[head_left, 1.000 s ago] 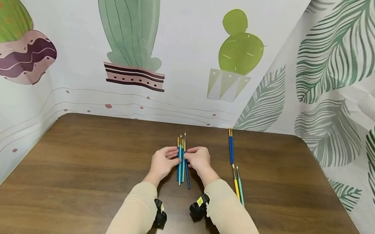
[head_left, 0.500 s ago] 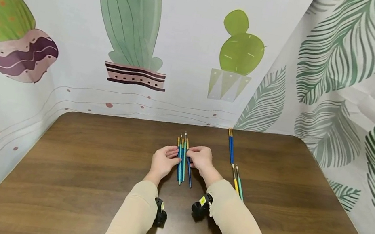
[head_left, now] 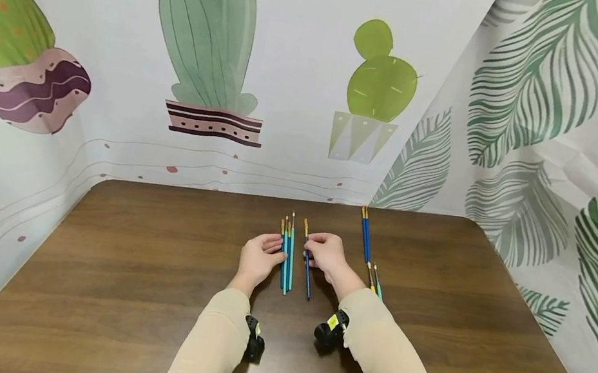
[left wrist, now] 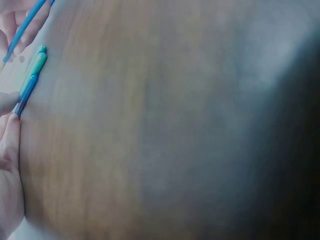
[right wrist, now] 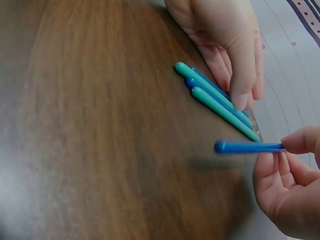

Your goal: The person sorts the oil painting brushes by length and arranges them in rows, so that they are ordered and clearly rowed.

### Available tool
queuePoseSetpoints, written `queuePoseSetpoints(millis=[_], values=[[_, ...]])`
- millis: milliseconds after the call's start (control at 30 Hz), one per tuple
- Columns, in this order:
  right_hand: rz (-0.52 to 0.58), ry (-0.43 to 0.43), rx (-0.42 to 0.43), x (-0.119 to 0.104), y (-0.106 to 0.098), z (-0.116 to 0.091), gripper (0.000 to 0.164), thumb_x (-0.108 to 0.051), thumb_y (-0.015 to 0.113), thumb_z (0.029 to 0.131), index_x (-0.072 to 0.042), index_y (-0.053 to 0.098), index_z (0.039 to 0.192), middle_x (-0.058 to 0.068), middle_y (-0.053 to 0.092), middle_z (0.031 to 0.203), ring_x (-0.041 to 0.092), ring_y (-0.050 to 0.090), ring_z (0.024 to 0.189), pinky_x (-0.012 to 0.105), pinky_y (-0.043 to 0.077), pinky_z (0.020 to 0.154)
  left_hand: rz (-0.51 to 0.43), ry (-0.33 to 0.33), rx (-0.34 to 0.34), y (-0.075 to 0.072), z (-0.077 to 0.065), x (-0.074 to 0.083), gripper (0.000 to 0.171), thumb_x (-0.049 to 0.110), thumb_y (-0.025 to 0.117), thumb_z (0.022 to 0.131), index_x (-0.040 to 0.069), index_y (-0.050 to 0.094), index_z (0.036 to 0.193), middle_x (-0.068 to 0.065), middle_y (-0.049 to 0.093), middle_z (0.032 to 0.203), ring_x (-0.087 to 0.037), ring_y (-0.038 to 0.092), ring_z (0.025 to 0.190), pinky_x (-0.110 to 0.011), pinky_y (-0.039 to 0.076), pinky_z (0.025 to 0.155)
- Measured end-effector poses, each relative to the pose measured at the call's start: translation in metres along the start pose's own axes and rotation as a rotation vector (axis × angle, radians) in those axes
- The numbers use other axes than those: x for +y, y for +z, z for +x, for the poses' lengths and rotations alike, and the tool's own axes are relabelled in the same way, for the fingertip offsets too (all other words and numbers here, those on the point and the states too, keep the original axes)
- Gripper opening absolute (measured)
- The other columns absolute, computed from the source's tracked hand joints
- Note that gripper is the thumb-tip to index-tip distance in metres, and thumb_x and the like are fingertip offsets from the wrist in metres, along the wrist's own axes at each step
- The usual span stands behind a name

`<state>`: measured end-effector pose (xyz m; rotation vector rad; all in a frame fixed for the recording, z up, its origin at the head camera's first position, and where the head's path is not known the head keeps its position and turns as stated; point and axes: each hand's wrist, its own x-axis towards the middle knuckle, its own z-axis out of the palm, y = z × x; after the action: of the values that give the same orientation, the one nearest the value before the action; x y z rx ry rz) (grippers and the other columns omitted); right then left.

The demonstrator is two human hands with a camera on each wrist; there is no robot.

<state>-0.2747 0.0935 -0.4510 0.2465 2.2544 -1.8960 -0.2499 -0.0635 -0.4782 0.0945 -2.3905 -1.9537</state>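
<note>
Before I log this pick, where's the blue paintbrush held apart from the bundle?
In the head view, the blue paintbrush is near the centre, pinched by the right hand, just right of the teal-and-blue bundle at the left hand.

A sleeve is hiding part of the yellow brush; the left wrist view is cropping the left hand.

Brush handles smooth, glossy; tabletop wood-grained, smooth, faintly shiny; sleeves matt cloth; backdrop matt, lightly creased.
</note>
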Motion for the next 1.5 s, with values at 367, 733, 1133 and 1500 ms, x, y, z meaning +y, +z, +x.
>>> queuePoseSetpoints(millis=[367,733,1133,1500], values=[[0.03,0.03,-0.057,-0.002,-0.014,0.0,0.035,0.0,0.051,0.092,0.008,0.052,0.127,0.021,0.06,0.106,0.014,0.059,0.076,0.02,0.053,0.055,0.026,0.019,0.012,-0.002,-0.001,0.0,0.042,-0.001,0.072,0.079,-0.002,0.061,0.12,-0.018,0.066,0.117,-0.027,0.064,0.11,-0.034,0.053,0.094],[0.04,0.025,-0.053,0.001,-0.035,0.002,0.037,0.0,0.047,0.094,0.008,0.044,0.13,0.023,0.062,0.113,0.013,0.057,0.076,0.019,0.05,0.057,0.02,0.007,0.007,0.0,-0.001,-0.001,0.042,0.0,0.072,0.08,-0.001,0.061,0.12,-0.017,0.066,0.118,-0.026,0.064,0.11,-0.034,0.052,0.095],[0.034,0.054,-0.028,-0.006,-0.065,-0.001,0.044,-0.007,0.046,0.096,-0.001,0.039,0.139,0.024,0.059,0.125,0.01,0.062,0.069,0.022,0.054,0.054,0.0,-0.003,-0.001,0.0,0.0,0.001,0.044,-0.001,0.073,0.078,-0.002,0.06,0.12,-0.018,0.065,0.119,-0.027,0.063,0.111,-0.034,0.052,0.094],[0.003,0.042,-0.006,-0.006,-0.097,-0.003,0.054,-0.005,0.044,0.094,-0.001,0.03,0.145,0.024,0.053,0.133,0.008,0.064,0.077,0.02,0.055,0.06,-0.008,0.055,-0.005,-0.001,-0.001,-0.003,0.045,-0.001,0.076,0.075,-0.005,0.061,0.118,-0.02,0.067,0.115,-0.025,0.065,0.107,-0.03,0.056,0.089]])
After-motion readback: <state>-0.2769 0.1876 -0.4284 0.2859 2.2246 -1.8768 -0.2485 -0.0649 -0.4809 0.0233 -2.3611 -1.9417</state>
